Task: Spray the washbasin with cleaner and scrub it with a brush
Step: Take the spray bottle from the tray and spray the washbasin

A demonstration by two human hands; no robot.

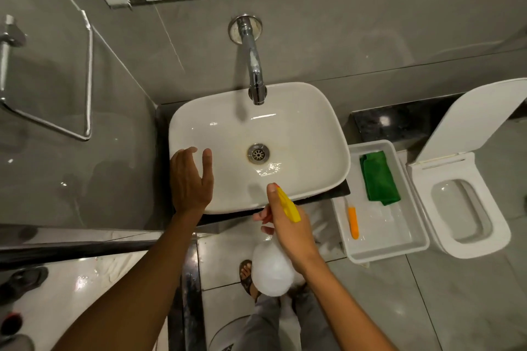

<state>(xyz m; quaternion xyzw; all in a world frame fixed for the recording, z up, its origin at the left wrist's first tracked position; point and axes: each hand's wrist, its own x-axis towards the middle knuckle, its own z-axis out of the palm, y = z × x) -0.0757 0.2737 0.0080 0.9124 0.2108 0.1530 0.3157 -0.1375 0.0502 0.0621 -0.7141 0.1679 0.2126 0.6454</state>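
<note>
Aiming spray bottle clamped in right hand at washbasin, frame centre; left hand spread, empty. Coat evenly around drain.

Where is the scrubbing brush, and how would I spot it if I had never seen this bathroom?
Find the white washbasin under the wall tap. Between it and the toilet sits a white plastic tray. The brush lies in the tray's near half: a thin orange stick, unlike the folded green cloth behind it.
</note>
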